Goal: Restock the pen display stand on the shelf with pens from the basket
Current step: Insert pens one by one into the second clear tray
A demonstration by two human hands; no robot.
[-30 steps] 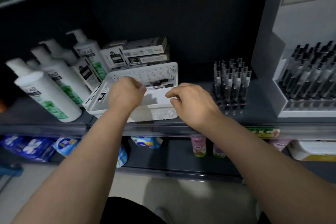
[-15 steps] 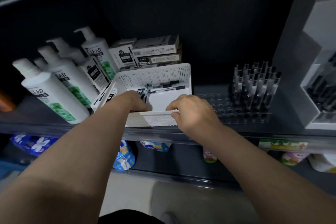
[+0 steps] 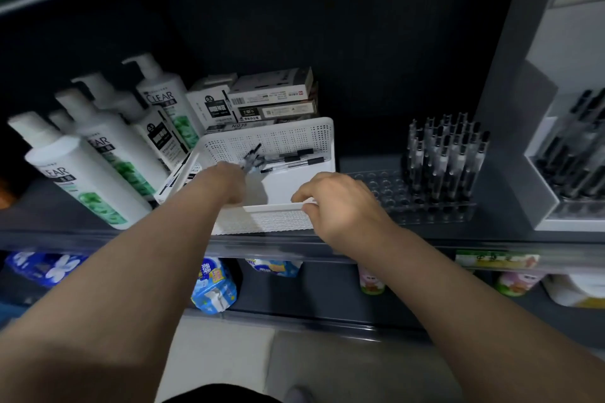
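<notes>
The left hand (image 3: pixel 226 183) is down inside the white basket (image 3: pixel 294 132), fingers curled out of sight round a bunch of pens (image 3: pixel 252 155) that sticks up and away from the knuckles at a slant. The bunch is motion-blurred, so the number of pens cannot be told. The right hand (image 3: pixel 340 206) clamps the basket's near rim at its right front corner, fingers hooked over the edge and thumb on the outside.

Just beyond the left hand, the loose pens (image 3: pixel 294 159) lie flat along the basket's far wall, caps pointing right. The basket sits on the shelf (image 3: pixel 491 232) at its front edge.

Right of the basket, just past the right hand, stands the clear pen display stand (image 3: pixel 386 190). Its near and left holes are bare, while the standing pens (image 3: pixel 445 157) fill the back right part upright.

Further out, a grey display unit (image 3: pixel 523 127) with more dark pens stands at the far right, pen boxes (image 3: pixel 271 93) are stacked behind the basket, and white shampoo bottles (image 3: pixel 98 160) lean at the left.
</notes>
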